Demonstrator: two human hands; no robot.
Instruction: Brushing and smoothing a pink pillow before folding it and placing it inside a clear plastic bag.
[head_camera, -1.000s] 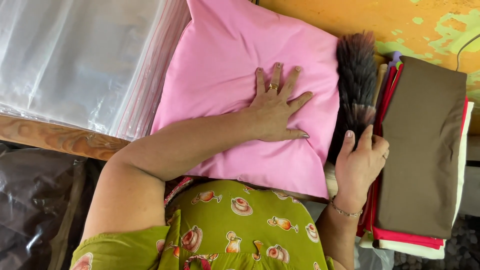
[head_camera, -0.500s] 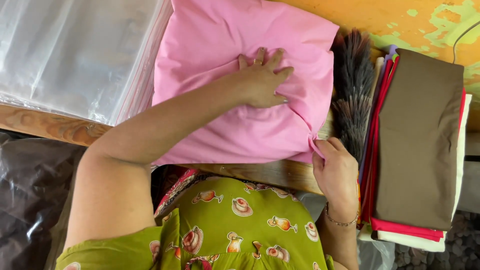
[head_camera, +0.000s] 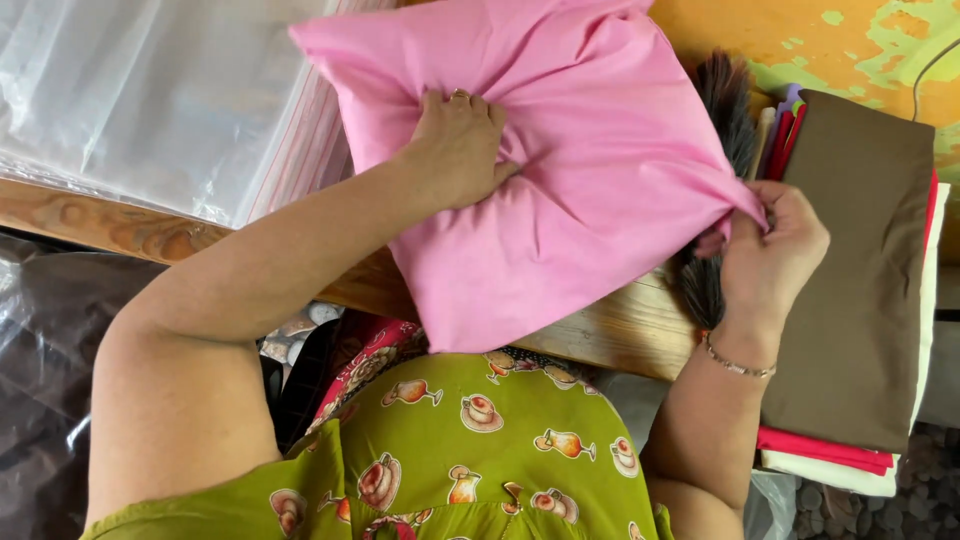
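- Left arm (head_camera: 250, 300): bare from shoulder to wrist, no sleeve over it.
- Left hand (head_camera: 458, 150): a ring on one finger.
- Right hand (head_camera: 770, 250): no ring in view.
- Bracelet (head_camera: 738, 366): thin, pale metal chain, worn at the right wrist.
- Garment (head_camera: 480, 460): olive-green cloth, sleeveless at the left shoulder, printed all over with small cups, saucers and jugs in cream, orange and brown.

Clear plastic bags (head_camera: 150, 100), stacked upper left
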